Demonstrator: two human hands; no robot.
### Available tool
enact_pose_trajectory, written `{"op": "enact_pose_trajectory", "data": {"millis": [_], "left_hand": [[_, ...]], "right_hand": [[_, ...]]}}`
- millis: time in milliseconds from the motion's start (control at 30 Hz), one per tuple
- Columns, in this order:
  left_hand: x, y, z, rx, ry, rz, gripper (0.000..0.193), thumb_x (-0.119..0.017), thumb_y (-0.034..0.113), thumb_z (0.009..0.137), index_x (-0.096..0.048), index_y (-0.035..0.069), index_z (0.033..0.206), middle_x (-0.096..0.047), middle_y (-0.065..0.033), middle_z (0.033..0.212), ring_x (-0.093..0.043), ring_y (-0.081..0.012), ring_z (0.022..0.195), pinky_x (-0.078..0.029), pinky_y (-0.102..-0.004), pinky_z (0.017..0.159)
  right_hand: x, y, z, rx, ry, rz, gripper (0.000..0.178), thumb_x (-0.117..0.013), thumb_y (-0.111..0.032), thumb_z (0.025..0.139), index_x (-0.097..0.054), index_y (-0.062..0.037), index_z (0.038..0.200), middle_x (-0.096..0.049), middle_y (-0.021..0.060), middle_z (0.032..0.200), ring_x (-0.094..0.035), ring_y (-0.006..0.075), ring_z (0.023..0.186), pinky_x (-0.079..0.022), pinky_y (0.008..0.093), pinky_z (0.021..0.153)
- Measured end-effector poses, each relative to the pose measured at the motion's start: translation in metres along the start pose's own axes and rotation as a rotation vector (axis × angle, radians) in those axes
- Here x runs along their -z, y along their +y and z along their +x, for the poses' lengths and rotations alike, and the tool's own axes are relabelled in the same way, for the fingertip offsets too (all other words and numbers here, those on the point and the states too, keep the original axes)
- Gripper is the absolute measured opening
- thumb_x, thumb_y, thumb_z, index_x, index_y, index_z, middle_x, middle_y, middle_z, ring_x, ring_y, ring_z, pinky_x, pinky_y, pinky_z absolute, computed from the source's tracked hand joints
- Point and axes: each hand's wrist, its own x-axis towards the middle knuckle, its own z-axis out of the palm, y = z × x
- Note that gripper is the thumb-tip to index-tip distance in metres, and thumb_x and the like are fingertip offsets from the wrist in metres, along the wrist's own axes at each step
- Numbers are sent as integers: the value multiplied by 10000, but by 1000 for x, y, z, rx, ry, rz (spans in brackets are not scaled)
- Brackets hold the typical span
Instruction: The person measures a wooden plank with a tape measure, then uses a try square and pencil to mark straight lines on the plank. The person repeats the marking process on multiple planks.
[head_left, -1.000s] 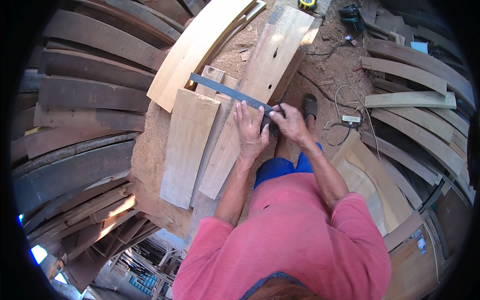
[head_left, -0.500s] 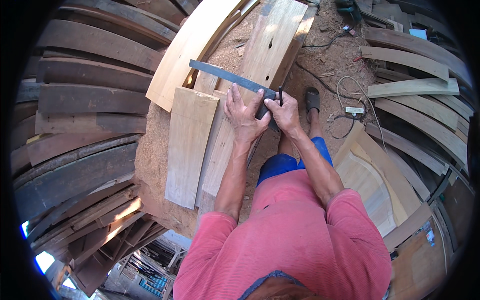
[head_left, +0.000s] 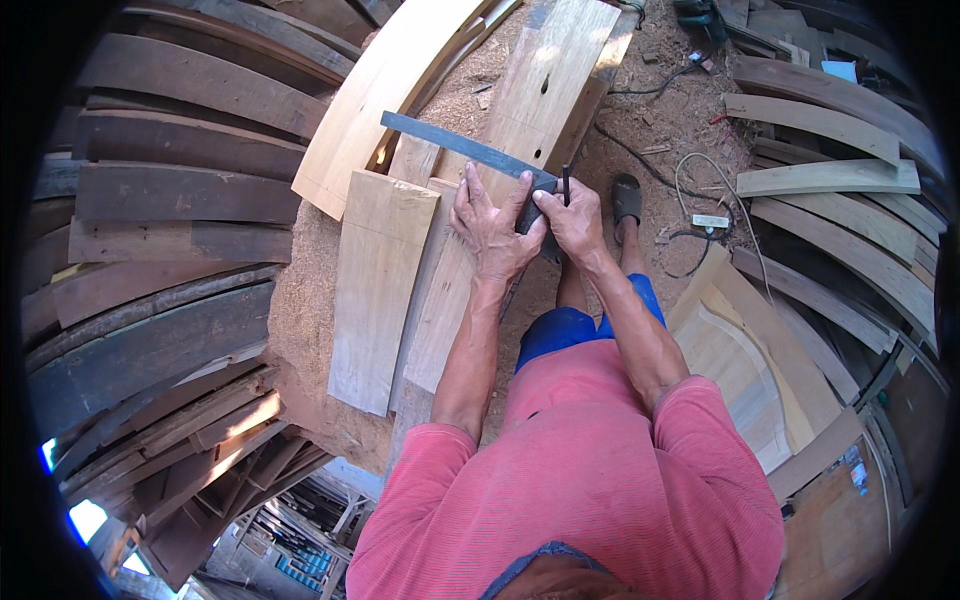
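Note:
A try square lies across a long wooden board, its dark blade reaching to the left. My left hand holds the square near its corner, thumb by the stock and fingers spread along the blade and wood. In my right hand a thin black pencil stands nearly upright between thumb and fingers at the board's right edge. That thumb sits close to the square's corner. The pencil's tip is hidden. A dark slot shows in the board beyond the square.
A shorter board lies left of my left forearm, a pale plank beyond it. Stacked planks line the left side, more boards the right. A white power strip and cords lie on the sawdust-covered floor.
Both hands keep their hold on the square and pencil. The whole view has shifted very slightly; otherwise nothing has visibly moved.

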Motion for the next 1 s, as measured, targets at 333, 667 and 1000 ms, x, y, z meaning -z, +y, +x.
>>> {"op": "enact_pose_trajectory", "data": {"millis": [333,667,1000], "left_hand": [[-1,1,1,3,-7,24,765,-876,454,771,-632,488,1495,-260,-339,1718,-292,-496,1526,-247,-657,1183],[-2,1,1,-6,7,29,773,-881,450,769,-625,498,1497,-256,-335,1720,-305,-499,1515,-255,-660,1180],[-1,2,2,-20,23,60,763,-867,442,763,-639,478,1490,-308,-333,1686,-341,-515,1478,-294,-656,1172]], "right_hand": [[-1,1,2,-5,13,63,137,-783,-122,919,-723,0,905,-691,13,760,-595,67,680,-491,301,598],[1,4,4,-27,-35,50,78,-763,-75,953,-722,-9,960,-653,-43,801,-563,31,706,-491,240,607],[1,7,6,-18,-51,66,78,-760,-78,957,-718,-14,977,-650,-45,804,-559,31,693,-485,234,604]]}}
